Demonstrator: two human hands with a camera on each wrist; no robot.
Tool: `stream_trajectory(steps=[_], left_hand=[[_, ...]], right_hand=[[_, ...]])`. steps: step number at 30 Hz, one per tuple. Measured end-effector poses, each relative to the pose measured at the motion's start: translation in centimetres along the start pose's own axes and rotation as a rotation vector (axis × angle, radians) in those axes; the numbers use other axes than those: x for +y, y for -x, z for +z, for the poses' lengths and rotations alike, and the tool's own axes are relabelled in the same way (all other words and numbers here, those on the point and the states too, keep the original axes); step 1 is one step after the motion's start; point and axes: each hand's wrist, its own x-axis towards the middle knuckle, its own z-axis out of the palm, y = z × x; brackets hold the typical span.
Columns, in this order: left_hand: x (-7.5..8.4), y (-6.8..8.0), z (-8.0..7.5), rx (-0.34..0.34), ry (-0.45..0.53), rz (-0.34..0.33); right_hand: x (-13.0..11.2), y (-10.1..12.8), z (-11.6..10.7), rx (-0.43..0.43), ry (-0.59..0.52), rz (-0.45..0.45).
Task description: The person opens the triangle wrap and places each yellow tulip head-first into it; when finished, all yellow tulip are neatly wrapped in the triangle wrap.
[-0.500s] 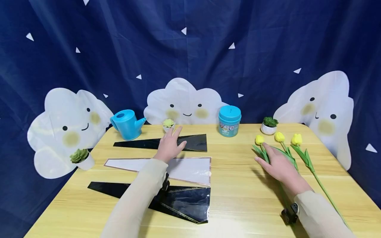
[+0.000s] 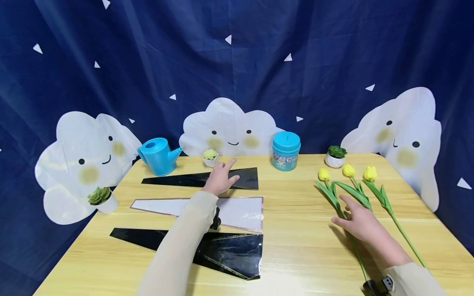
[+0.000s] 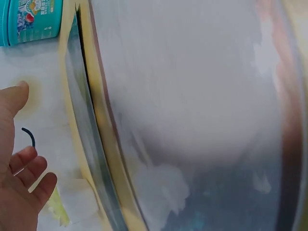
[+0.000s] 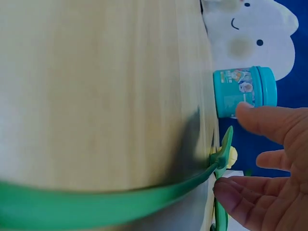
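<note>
Three paper-like sheets lie on the wooden table (image 2: 296, 246): a far black sheet (image 2: 177, 180), a white sheet (image 2: 240, 211) and a near black sheet (image 2: 233, 250). My left hand (image 2: 230, 170) reaches over the far black sheet with its fingers (image 3: 29, 166) spread, holding nothing; I cannot tell if it touches the sheet. Three yellow tulips (image 2: 348, 169) lie at the right. My right hand (image 2: 341, 210) is over their green stems (image 4: 96, 204), fingers relaxed and gripping nothing.
A teal tub (image 2: 286, 150) and a blue watering can (image 2: 157, 156) stand at the table's back. Small potted succulents sit at the back middle (image 2: 210, 156), back right (image 2: 335, 156) and left edge (image 2: 100, 198). A dark blue curtain with cloud faces hangs behind.
My left hand has slid farther forward and right across the far black sheet. My right hand has pulled back from the tulip heads toward me, along the stems.
</note>
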Motion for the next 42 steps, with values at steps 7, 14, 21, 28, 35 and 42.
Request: stream_trajectory(steps=[7, 14, 21, 28, 35, 42], left_hand=[[0.4, -0.8, 0.9, -0.141, 0.066, -0.016], [0.0, -1.3, 1.5, -0.272, 0.082, -0.036], [-0.8, -1.7, 2.1, -0.309, 0.158, -0.098], [-1.3, -1.9, 2.4, -0.322, 0.283, -0.183], [-1.2, -1.4, 2.3, -0.251, 0.327, -0.182], [-1.2, -1.1, 2.5, -0.17, 0.337, -0.185]], right_hand=[[0.3, 1.7, -0.3, -0.051, -0.055, 0.045], [0.4, 2.8, 0.4, -0.086, -0.082, 0.092], [0.4, 3.6, 1.2, -0.103, -0.149, 0.137], [0.4, 3.9, 1.5, -0.095, -0.206, 0.196], [0.3, 4.0, 1.8, -0.083, -0.209, 0.221], [-0.1, 4.1, 2.1, -0.069, -0.203, 0.245]])
